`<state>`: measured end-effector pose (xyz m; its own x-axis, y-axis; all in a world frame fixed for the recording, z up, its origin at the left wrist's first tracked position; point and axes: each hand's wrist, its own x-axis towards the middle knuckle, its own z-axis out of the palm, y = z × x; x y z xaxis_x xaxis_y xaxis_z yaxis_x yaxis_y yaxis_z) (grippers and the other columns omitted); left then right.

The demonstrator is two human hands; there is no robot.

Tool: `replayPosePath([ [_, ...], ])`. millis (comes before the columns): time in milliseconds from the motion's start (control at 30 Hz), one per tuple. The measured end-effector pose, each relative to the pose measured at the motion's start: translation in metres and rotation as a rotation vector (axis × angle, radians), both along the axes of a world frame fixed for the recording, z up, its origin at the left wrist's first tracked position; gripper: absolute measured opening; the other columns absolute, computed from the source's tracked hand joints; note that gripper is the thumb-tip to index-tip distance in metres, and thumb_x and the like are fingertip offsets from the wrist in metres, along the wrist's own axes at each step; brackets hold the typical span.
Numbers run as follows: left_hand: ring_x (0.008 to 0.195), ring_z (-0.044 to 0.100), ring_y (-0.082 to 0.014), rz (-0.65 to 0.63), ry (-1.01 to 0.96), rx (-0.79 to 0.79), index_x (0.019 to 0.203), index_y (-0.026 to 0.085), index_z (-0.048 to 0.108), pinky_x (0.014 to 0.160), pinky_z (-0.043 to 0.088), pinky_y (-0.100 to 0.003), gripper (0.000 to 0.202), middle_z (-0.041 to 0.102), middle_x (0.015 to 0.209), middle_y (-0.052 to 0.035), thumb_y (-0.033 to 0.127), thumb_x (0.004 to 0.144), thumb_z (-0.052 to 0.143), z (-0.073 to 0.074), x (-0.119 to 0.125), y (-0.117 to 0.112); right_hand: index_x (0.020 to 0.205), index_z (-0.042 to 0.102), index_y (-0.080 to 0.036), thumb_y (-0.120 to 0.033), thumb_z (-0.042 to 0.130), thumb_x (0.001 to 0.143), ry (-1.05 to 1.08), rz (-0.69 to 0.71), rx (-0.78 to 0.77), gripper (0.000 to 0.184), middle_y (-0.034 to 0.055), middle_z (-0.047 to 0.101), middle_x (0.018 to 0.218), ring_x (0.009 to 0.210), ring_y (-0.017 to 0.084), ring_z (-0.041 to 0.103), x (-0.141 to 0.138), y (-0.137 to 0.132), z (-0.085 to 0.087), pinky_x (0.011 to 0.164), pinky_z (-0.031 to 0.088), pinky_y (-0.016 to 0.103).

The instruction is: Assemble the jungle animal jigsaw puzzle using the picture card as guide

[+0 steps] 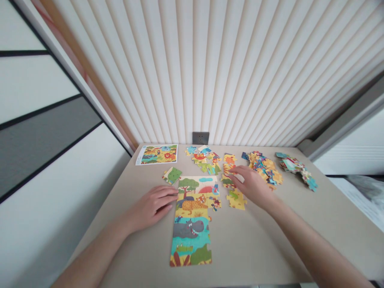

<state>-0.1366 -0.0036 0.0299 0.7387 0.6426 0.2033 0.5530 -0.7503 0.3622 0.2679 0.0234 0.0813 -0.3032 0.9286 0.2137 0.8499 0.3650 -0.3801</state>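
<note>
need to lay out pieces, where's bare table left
The widest bare tabletop lies right of the assembled jigsaw puzzle, in front of the right hand. A smaller patch lies between the picture card and left hand. Loose pieces crowd the back edge.

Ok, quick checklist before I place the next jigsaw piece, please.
Colourful printed picture card uncovered at the far edge of the beige table: ok.
Left hand off the assembled cardboard jungle puzzle: not ok, fingertips reach its edge.
Puzzle's right edge even: not ok, pieces jut out beside the leopard.
Loose green cardboard piece apart from the puzzle: ok.
Right hand holding a piece: cannot tell, fingers hang over loose yellow pieces.
</note>
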Motion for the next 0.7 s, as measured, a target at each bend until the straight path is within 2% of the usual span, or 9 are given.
replayPosePath([
  [67,0.132,0.059,-0.0249,-0.007,-0.032,0.016,0.138,0.030,0.065,0.114,0.048,-0.045,0.038,0.066,0.139,-0.0071,0.022,0.102,0.055,0.000,0.001,0.001,0.124,0.072,-0.022,-0.032,0.053,0.102,-0.130,-0.058,-0.092,0.031,0.0091,0.073,0.129,0.122,0.026,0.065,-0.009,0.031,0.007,0.108,0.047,0.037],
  [133,0.130,0.061,-0.0247,-0.019,-0.054,0.033,0.137,0.030,0.066,0.112,0.049,-0.044,0.037,0.067,0.137,-0.0079,0.022,0.102,0.055,0.001,0.001,0.001,0.130,0.069,-0.018,-0.032,0.058,0.099,-0.169,-0.092,-0.130,0.036,0.0119,0.072,0.132,0.126,0.028,0.063,-0.021,0.063,0.009,0.110,0.045,0.037],
  [267,0.128,0.061,-0.0250,-0.035,-0.053,0.041,0.135,0.027,0.066,0.111,0.051,-0.044,0.036,0.067,0.137,-0.0093,0.021,0.102,0.053,0.002,0.002,0.001,0.136,0.065,-0.014,-0.040,0.063,0.097,-0.215,-0.141,-0.186,0.047,0.0167,0.071,0.132,0.124,0.029,0.065,-0.046,0.107,0.002,0.103,0.048,0.035],
  [400,0.130,0.059,-0.0256,-0.032,-0.022,0.032,0.136,0.026,0.065,0.112,0.049,-0.046,0.036,0.065,0.139,-0.0093,0.021,0.102,0.053,0.003,0.002,0.000,0.127,0.069,-0.016,-0.045,0.071,0.091,-0.258,-0.139,-0.236,0.045,0.0170,0.074,0.125,0.118,0.031,0.068,-0.068,0.124,-0.008,0.098,0.050,0.036],
  [533,0.130,0.059,-0.0250,-0.034,-0.047,0.030,0.135,0.026,0.065,0.113,0.048,-0.046,0.035,0.066,0.139,-0.0092,0.022,0.103,0.053,0.003,0.003,-0.001,0.129,0.065,-0.014,-0.042,0.076,0.090,-0.293,-0.164,-0.257,0.050,0.0198,0.069,0.130,0.121,0.033,0.065,-0.075,0.133,-0.014,0.101,0.050,0.041],
  [700,0.129,0.061,-0.0244,-0.036,-0.069,0.025,0.134,0.026,0.067,0.114,0.047,-0.045,0.034,0.067,0.137,-0.0087,0.023,0.103,0.053,0.004,0.002,-0.001,0.132,0.062,-0.018,-0.039,0.067,0.100,-0.320,-0.172,-0.296,0.039,0.0110,0.063,0.133,0.112,0.025,0.066,-0.068,0.145,-0.017,0.094,0.058,0.047],
])
